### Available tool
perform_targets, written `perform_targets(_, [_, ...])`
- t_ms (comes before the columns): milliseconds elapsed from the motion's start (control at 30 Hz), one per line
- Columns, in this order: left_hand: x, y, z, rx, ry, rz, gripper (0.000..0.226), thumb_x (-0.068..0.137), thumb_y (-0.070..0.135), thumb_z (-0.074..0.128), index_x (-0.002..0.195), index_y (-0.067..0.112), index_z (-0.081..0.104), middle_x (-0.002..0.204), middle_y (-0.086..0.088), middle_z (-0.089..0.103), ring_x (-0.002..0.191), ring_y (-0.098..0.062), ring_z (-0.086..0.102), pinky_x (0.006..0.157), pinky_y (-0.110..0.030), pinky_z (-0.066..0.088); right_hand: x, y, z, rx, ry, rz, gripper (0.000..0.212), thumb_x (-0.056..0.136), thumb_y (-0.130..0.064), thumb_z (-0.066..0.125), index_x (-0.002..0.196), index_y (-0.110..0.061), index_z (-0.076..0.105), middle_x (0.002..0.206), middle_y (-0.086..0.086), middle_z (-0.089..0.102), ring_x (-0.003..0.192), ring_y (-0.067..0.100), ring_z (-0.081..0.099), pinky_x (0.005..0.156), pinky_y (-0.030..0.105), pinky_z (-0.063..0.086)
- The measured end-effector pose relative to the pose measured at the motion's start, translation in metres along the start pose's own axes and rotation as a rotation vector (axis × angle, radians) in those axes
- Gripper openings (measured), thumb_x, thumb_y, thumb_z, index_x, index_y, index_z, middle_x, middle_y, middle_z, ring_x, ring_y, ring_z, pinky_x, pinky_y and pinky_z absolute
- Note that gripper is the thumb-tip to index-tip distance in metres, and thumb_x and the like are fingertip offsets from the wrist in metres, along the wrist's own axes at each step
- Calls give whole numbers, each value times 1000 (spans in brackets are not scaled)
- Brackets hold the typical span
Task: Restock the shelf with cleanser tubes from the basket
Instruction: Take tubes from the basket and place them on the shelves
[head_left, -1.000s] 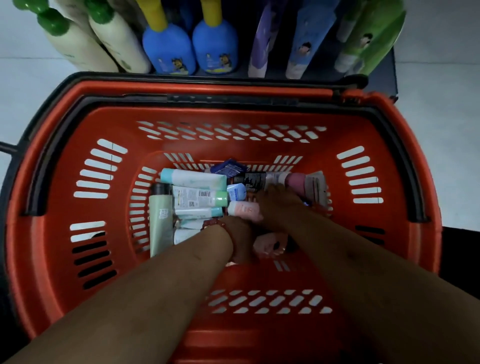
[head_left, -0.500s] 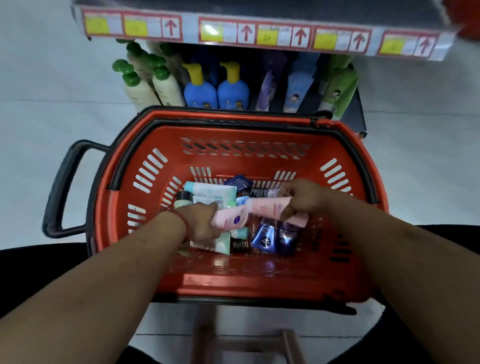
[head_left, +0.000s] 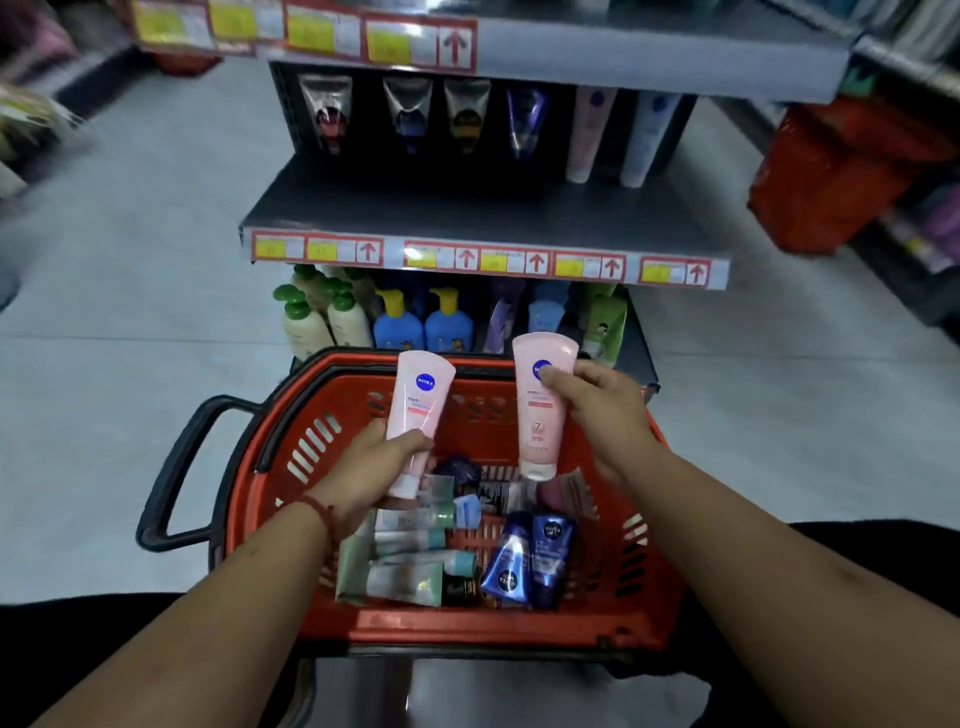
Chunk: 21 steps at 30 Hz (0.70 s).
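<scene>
Head view, looking down over two bare forearms at an orange shopping basket that sits before a grey store shelf. The left hand, a red cord at its wrist, grips the left pink Nivea tube by its lower end near the cap, with the fingers curled round it. The tube is upright, cap down and flat crimp up. The right hand pinches the right pink Nivea tube near its upper end, fingertips over the blue logo, with the cap hanging down. Both tubes are lifted above the basket, at about eleven and one o'clock from its middle and apart from each other. More tubes lie on the basket floor: pale green tubes at seven o'clock and dark blue tubes at five. The shelf is at twelve o'clock beyond the basket, and a pale pink shelved tube stands toward one o'clock, cap down. The step in hand looks like carrying the pair to the shelf. Done well, each tube would go cap down, logo outward, in front of the matching pale pink one. Setting them down one at a time would help avoid toppling neighbours, and the right hand's high pinch may need shifting lower.
</scene>
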<state>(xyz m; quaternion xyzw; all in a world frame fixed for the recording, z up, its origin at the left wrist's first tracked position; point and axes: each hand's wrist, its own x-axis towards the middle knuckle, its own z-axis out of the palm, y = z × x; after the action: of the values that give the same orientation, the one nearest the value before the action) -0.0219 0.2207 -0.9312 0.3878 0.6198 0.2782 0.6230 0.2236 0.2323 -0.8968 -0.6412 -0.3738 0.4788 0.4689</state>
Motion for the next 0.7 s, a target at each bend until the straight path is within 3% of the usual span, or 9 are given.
perform_targets(100, [-10,17,5,-147,-74,-5,22,96,16,62,116,20,55,87,-10,74,77,-27,70,76,-53,62,-2,-13,1,69,13,44,23,102,-33,58,117,-17,66,102,11,76,88,29,71,68,37,54])
perform_targets(167, [-16,30,8,-154,-103,6,21,97,16,61,117,19,56,88,-10,73,73,-25,70,74,-51,62,-2,-23,4,114,1,132,25,106,-36,48,120,-18,58,107,17,73,97,37,71,83,51,59])
perform_targets(233, [-20,43,8,-130,-116,26,22,97,16,61,118,16,56,87,-9,73,70,-23,69,68,-46,62,-2,-39,5,286,-34,295,22,107,-29,46,123,-14,50,111,22,68,103,42,69,92,65,54])
perform_targets(333, [-26,60,3,-88,-139,62,19,98,17,60,117,15,58,88,-9,72,74,-25,69,65,-41,61,-5,-65,4,363,-188,433,31,99,-9,51,129,-11,43,106,21,59,100,37,61,96,59,52])
perform_targets(433, [-30,73,-7,-103,-156,111,21,99,17,59,119,16,58,92,-11,73,75,-27,69,63,-40,61,-5,-84,2,279,-253,411,21,90,12,52,105,-3,51,93,17,61,99,34,61,101,55,50])
perform_targets(567, [-29,82,-18,-195,-174,130,28,99,17,58,127,15,56,97,-13,74,76,-26,69,63,-39,60,0,-95,3,283,-72,303,23,87,1,75,104,-1,60,98,18,73,73,27,73,65,45,63])
perform_targets(700, [-23,85,-13,-331,-167,154,37,98,19,59,133,14,54,103,-13,75,79,-26,71,63,-39,61,4,-87,-1,344,-19,287,41,82,-16,84,114,0,63,101,24,76,80,34,75,64,45,63])
